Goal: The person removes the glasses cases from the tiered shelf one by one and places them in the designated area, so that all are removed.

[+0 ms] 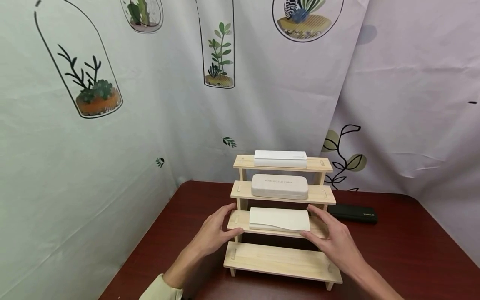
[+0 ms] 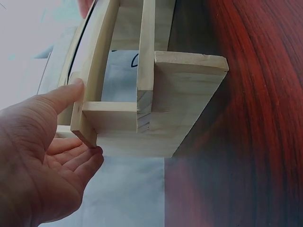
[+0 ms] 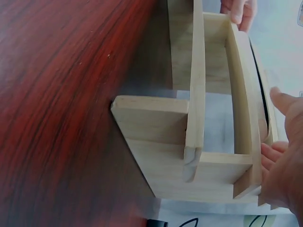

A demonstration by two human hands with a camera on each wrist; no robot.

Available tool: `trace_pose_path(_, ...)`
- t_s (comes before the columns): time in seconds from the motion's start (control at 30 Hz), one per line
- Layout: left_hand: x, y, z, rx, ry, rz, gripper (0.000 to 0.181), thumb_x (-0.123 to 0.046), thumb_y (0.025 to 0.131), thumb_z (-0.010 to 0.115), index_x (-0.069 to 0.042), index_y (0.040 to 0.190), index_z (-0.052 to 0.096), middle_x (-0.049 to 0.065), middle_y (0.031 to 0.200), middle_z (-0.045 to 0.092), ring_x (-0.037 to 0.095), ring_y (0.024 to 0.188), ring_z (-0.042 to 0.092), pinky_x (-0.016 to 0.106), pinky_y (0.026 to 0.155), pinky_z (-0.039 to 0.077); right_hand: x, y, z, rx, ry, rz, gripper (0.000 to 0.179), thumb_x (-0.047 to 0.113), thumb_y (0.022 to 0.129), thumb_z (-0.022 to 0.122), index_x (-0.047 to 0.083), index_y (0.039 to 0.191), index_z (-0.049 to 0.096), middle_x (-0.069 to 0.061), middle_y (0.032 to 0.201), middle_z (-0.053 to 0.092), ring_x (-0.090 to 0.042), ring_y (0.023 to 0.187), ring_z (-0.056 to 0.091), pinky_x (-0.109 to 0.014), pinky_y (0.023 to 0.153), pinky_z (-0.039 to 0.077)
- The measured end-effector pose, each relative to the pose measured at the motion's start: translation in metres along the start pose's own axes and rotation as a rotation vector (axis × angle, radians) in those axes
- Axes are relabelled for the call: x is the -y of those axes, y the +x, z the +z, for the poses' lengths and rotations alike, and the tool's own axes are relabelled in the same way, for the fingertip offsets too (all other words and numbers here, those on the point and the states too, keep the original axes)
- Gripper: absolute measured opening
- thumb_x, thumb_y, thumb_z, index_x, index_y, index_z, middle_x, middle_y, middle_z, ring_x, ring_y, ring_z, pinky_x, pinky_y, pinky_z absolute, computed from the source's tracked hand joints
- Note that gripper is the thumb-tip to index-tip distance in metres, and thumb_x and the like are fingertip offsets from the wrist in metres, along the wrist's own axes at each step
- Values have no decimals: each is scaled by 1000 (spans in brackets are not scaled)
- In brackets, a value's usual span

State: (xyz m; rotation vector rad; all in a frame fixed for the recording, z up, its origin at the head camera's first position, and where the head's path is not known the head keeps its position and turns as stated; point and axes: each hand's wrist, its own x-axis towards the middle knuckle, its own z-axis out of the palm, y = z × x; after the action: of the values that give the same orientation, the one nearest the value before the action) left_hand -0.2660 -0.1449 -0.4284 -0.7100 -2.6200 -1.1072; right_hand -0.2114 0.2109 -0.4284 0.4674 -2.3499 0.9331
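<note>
A pale wooden stepped rack (image 1: 281, 259) stands on the table, seen end-on in both wrist views. My left hand (image 1: 211, 233) grips the left end of its second-lowest shelf, thumb on the edge and fingers round the end. A white folding glasses case (image 1: 279, 218) lies on that shelf. At the case's right end is my right hand (image 1: 339, 239), its thumb extended near the front corner and its fingers by the back one. In the right wrist view the thumb of the right hand (image 3: 286, 156) looks apart from the case; finger contact is unclear.
Higher up, a rounded off-white glasses case (image 1: 279, 187) lies on one shelf and a white box-shaped case (image 1: 280, 159) on the top shelf. A black case (image 1: 352, 213) rests on the dark red table (image 1: 405, 250) behind the rack's right side. Patterned cloth (image 1: 180, 104) hangs around the table.
</note>
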Motion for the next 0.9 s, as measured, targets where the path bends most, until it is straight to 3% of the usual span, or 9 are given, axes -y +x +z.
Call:
trace_pose_path(0.1,0,0,0,2,-9,-9,78,-33,91,88,-3,153,52,12,151,58,32,141,55,55,113,45,2,2,1,41,-2,38,76,27,85,93,9,150,59,-16,146,64,-36,132,61,-36,102,53)
trace_pose_path(0.17,0,0,0,1,-14,-18,78,-34,91,88,-4,153,53,13,151,58,33,141,54,56,113,45,3,4,1,59,-3,52,78,29,84,93,8,151,59,-19,146,63,-39,132,61,-54,98,53)
trace_pose_path(0.23,0,0,0,1,-17,-25,78,-35,91,87,-4,153,53,12,152,58,33,141,54,56,113,45,3,6,-1,76,9,66,79,30,84,93,7,152,58,-21,147,62,-41,134,60,-61,99,51)
trace_pose_path(0.47,-2,0,-1,2,-56,-43,78,-34,90,88,-2,152,53,12,150,59,33,139,56,57,111,46,5,11,-5,152,44,115,83,36,86,92,8,154,55,-22,150,59,-42,137,57,-63,103,49)
trace_pose_path(0.9,-2,-1,0,-2,-84,-54,76,-29,90,89,-2,152,53,12,150,59,33,138,56,55,111,46,1,18,-4,176,74,121,76,29,84,93,6,149,61,-20,145,63,-41,137,57,-61,104,49)
